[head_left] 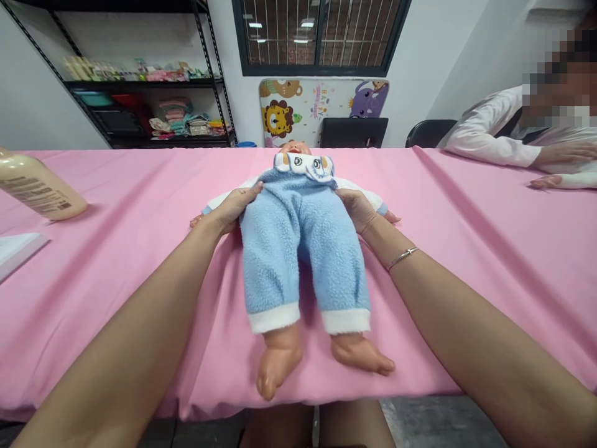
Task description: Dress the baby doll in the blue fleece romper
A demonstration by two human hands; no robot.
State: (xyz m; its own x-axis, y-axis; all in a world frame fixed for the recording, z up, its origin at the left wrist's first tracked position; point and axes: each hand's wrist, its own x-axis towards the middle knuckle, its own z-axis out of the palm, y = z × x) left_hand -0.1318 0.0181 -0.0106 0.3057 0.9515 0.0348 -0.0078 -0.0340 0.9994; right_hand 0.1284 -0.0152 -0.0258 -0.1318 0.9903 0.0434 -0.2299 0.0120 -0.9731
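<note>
Pink cloth (489,236) drapes over the table edge just past your lap, and the 2 bare vinyl feet (275,367) of a baby doll (298,218) lie close to that edge. The doll lies on its back, centred across the table, its long axis running straight away from you: feet nearest, head farthest, face up. Blue fleece trousers (275,249) with white cuffs (273,317) cover its legs, topped by an animal-face bib (304,167).

Your left hand (228,208) and right hand (357,208) are both open, palms flat on either side of the doll's hips, gripping nothing. A thin metal bangle (402,258) circles your right wrist. The step in hand looks like settling the trousers at the waist; your next move calls for keeping the doll steady and the fleece flat.

To your left, a cream plastic bottle (40,186) lies on its side beside a white book (18,252). To your right, a co-worker's hands (566,155) rest on the cloth at the far edge. Beyond stand a black chair back (353,132), an animal-print play mat (321,106), a black metal shelf (144,81) and a barred window (317,37).
</note>
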